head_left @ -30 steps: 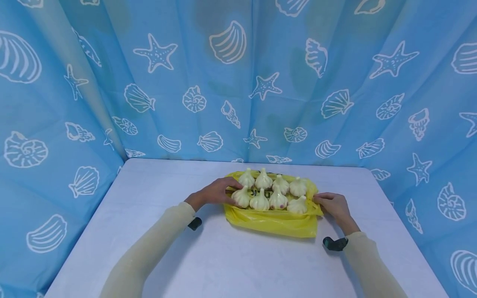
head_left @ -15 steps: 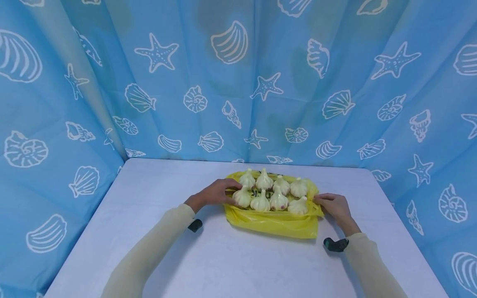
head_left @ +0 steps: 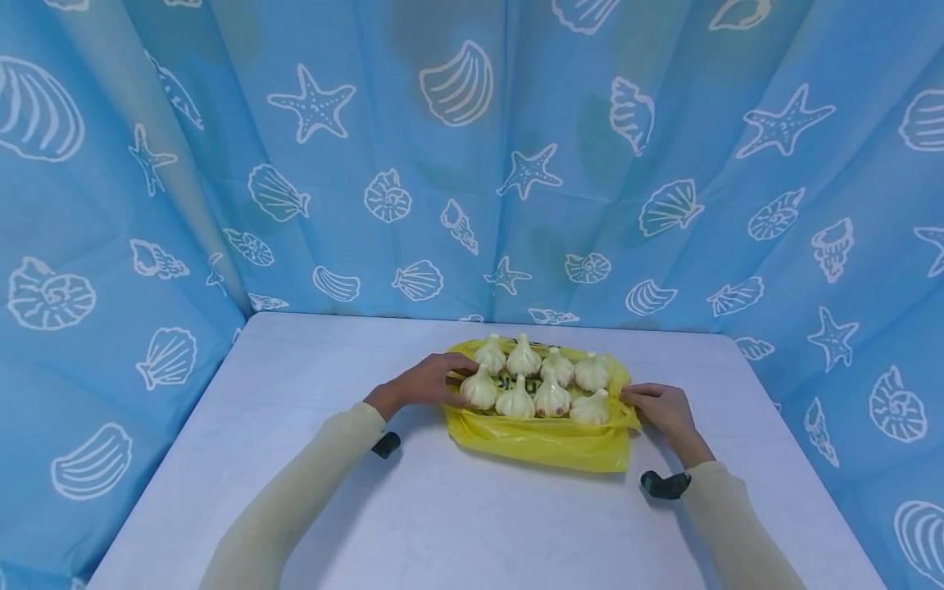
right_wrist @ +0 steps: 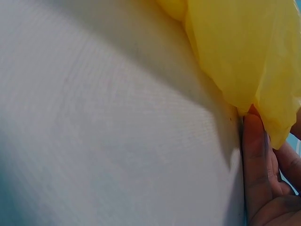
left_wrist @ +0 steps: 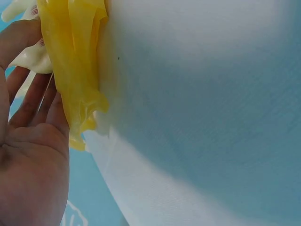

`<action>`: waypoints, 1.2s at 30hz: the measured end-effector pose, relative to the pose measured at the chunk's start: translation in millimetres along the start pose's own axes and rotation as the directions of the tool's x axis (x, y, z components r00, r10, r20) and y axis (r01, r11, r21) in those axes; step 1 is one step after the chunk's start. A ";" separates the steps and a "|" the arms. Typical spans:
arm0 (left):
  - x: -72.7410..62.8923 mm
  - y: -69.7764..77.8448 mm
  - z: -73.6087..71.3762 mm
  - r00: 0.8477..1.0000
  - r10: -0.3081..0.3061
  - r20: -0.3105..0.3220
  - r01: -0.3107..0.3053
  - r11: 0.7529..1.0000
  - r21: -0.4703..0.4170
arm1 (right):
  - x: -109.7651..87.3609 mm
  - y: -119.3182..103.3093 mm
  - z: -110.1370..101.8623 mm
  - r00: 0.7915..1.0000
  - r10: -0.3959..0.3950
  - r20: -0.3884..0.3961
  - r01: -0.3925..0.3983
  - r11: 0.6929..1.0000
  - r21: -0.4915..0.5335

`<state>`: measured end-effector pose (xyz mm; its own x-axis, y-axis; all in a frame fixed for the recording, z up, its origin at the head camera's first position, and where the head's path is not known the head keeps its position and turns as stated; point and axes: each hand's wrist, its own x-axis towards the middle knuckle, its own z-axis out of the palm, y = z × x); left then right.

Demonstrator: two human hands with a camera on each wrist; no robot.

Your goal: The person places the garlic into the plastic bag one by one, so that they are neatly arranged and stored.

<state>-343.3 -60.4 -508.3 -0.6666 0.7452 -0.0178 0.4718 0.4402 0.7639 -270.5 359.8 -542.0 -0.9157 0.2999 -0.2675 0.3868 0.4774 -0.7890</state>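
Several white garlic bulbs [head_left: 552, 395] stand in two rows in a spread yellow plastic bag [head_left: 542, 447] on the table. At the bag's left end my left hand [head_left: 428, 380] pinches the front-left garlic bulb [head_left: 479, 389], thumb on the near side, fingers behind. In the left wrist view that bulb [left_wrist: 36, 59] shows between thumb and fingers, partly covered by the yellow plastic [left_wrist: 75, 56]. My right hand [head_left: 661, 408] holds the bag's right edge; in the right wrist view its fingers [right_wrist: 256, 165] pinch a fold of the plastic [right_wrist: 249, 52], the pinch partly hidden.
The table [head_left: 472, 533] has a white cover. A blue curtain [head_left: 442, 164] with white shell and starfish prints hangs behind it and along both sides. Dark wrist devices [head_left: 665, 484] sit below both wrists.
The front-left garlic bulb has risen slightly in my left hand. My right hand stays at the bag's right edge. The view has shifted slightly.
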 end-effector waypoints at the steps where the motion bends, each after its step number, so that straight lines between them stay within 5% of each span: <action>1: 0.0 0.4 -0.2 1.000 0.000 0.003 0.000 1.000 -0.008 | 0.0 -0.1 0.1 1.000 0.002 0.002 -0.002 1.000 0.001; 16: 0.5 1.7 -8.4 1.000 -0.021 -0.005 0.021 1.000 -0.013 | 2.6 -1.8 -2.5 0.999 -0.010 0.043 0.009 1.000 0.015; 26: 0.5 2.3 -23.4 0.994 -0.030 -0.108 0.028 0.999 -0.027 | 1.7 -9.2 -10.6 0.999 -0.013 0.052 0.012 1.000 0.011; 36: -5.2 -2.5 -33.4 0.980 -0.035 -0.194 0.047 0.997 0.056 | 5.5 -18.2 -25.4 0.999 -0.033 0.043 0.030 0.997 0.077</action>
